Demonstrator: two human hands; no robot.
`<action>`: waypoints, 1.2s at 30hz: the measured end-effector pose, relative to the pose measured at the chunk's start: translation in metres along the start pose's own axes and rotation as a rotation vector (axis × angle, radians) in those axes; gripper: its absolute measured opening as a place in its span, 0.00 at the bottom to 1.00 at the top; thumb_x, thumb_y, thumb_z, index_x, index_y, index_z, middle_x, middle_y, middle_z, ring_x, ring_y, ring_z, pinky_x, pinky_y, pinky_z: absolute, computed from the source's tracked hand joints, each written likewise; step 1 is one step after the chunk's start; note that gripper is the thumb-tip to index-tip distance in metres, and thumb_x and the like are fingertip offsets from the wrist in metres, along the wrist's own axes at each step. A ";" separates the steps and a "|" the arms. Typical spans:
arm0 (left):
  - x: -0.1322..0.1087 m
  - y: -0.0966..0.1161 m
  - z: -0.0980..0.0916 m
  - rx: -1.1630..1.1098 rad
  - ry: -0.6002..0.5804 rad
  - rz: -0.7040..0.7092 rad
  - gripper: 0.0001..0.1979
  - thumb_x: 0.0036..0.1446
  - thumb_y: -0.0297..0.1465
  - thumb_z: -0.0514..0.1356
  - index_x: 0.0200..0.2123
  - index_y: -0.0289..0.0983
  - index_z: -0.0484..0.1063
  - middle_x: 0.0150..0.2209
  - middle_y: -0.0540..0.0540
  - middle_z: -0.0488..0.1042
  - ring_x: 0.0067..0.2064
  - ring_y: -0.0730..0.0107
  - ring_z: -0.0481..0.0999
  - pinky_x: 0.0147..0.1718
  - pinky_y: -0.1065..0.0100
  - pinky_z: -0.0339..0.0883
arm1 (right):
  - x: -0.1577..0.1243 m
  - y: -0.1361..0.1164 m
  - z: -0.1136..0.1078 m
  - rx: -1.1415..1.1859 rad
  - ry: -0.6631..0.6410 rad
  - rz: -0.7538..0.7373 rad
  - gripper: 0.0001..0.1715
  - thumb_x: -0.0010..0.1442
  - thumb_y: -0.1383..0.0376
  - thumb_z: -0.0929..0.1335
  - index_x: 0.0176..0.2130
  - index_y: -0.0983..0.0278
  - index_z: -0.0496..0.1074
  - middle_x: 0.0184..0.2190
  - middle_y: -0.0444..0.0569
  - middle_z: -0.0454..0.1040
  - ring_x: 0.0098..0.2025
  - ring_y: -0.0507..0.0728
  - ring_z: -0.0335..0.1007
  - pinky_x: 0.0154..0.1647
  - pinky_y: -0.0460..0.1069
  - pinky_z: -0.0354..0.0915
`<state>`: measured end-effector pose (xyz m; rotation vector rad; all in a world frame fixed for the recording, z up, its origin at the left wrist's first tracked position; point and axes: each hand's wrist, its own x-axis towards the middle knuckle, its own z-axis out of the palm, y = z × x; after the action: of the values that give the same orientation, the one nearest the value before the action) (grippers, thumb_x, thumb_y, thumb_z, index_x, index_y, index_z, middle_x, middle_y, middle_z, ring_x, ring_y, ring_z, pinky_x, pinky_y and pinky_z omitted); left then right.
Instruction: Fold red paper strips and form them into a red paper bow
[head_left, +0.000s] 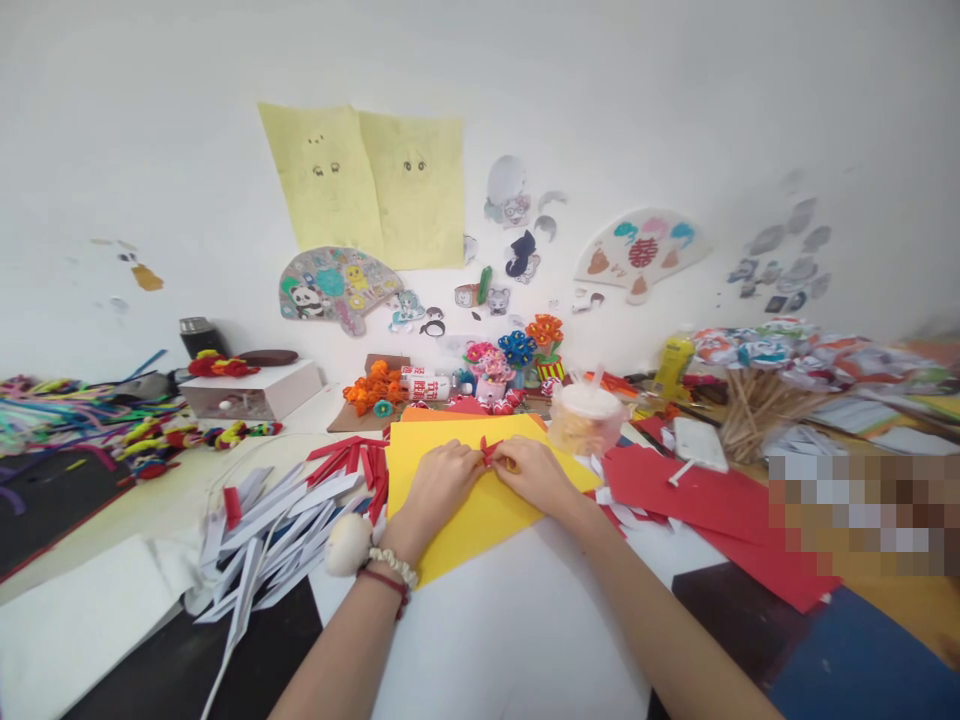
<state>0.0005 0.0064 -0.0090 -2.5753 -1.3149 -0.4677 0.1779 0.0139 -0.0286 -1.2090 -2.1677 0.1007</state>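
My left hand (448, 477) and my right hand (534, 472) meet over a yellow sheet of paper (480, 530). Between their fingertips is a small folded piece of red paper (490, 449), pinched from both sides. Its exact shape is partly hidden by the fingers. Left of the yellow sheet lie folded red paper strips (352, 458), with a heap of white paper strips (281, 535) in front of them. Red paper sheets (697, 500) spread out to the right.
A lidded plastic cup (589, 415) stands close behind my right hand. Pipe-cleaner flowers (487, 362) line the wall. A white phone-like device (701, 443) rests on the red sheets. Farther right are bundled wooden sticks (757, 412); a white box (255, 390) is at back left.
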 end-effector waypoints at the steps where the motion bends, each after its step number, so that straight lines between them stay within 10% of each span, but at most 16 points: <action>1: 0.000 0.000 0.000 0.001 -0.001 0.001 0.13 0.64 0.37 0.53 0.34 0.37 0.72 0.33 0.45 0.76 0.34 0.67 0.72 0.31 0.67 0.59 | 0.000 0.000 0.000 0.004 -0.001 0.003 0.07 0.57 0.72 0.65 0.30 0.63 0.72 0.30 0.47 0.75 0.35 0.54 0.69 0.36 0.46 0.58; 36: -0.001 0.003 0.002 0.026 0.037 0.131 0.09 0.60 0.26 0.53 0.33 0.37 0.74 0.32 0.44 0.74 0.35 0.65 0.70 0.35 0.64 0.62 | -0.002 0.000 -0.005 -0.039 -0.044 -0.030 0.09 0.57 0.72 0.65 0.32 0.63 0.75 0.31 0.48 0.76 0.35 0.55 0.70 0.36 0.47 0.59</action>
<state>0.0024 0.0048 -0.0115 -2.5972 -1.1242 -0.4688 0.1812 0.0116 -0.0258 -1.2061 -2.2351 0.0734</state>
